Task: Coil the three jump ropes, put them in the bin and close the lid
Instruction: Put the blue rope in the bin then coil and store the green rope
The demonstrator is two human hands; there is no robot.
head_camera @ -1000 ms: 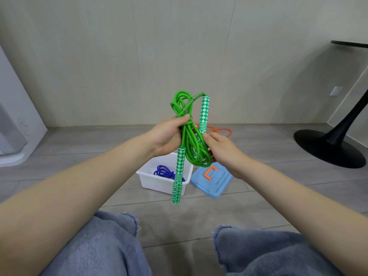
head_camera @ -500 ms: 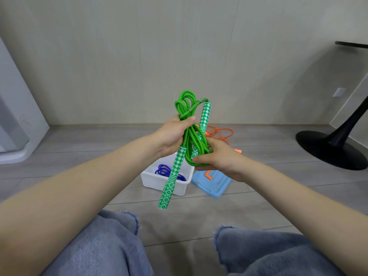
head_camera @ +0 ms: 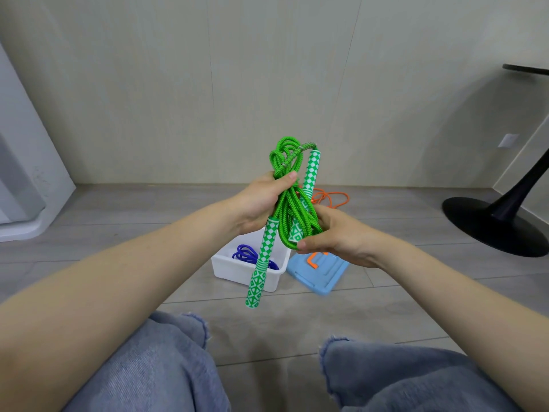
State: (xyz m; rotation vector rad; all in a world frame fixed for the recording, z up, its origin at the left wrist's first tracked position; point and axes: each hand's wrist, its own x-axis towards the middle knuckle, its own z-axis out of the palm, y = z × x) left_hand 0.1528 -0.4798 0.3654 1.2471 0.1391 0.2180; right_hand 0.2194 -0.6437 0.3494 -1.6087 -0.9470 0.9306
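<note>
I hold the green jump rope (head_camera: 286, 203), bundled in loops, up in front of me. My left hand (head_camera: 261, 200) grips the loops near their top, thumb across them. My right hand (head_camera: 335, 236) holds the lower end of the loops and one green-and-white handle. The other handle (head_camera: 261, 263) hangs down to the left. On the floor below stands the white bin (head_camera: 225, 267) with the coiled blue rope (head_camera: 248, 254) inside. The light blue lid (head_camera: 326, 272) with an orange latch lies right of the bin. The orange rope (head_camera: 332, 199) lies uncoiled on the floor behind.
My knees in blue jeans (head_camera: 166, 373) fill the bottom of the view. A black table base (head_camera: 493, 224) stands on the floor at the right. A white appliance (head_camera: 23, 185) stands at the left, and a beige wall runs behind.
My right hand has slid from the upright handle down around the bottom of the green loops. The hanging handle has swung left.
</note>
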